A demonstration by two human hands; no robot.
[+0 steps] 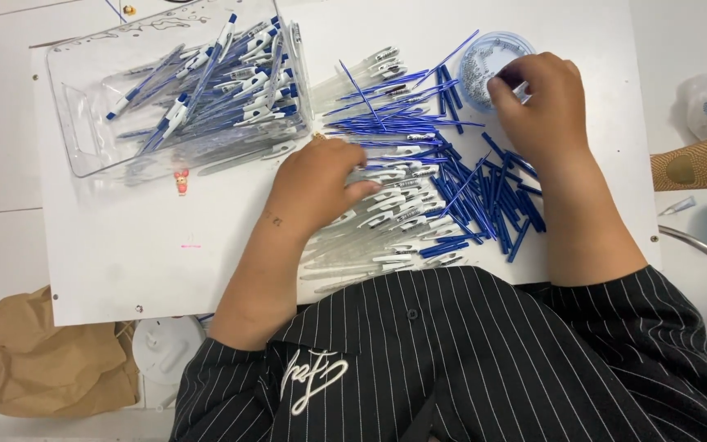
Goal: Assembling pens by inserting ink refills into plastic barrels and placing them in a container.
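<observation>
Left hand [314, 182] on clear pen barrels [386, 214], right hand [533, 102] over round tub [484, 51]

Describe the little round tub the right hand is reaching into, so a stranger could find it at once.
Start at the white board covering the table and go to its far right corner, past the pile of loose blue pen parts. There the right hand dips into a small round clear-blue plastic tub. It alone is round, holding tiny silvery bits, not pens.
</observation>
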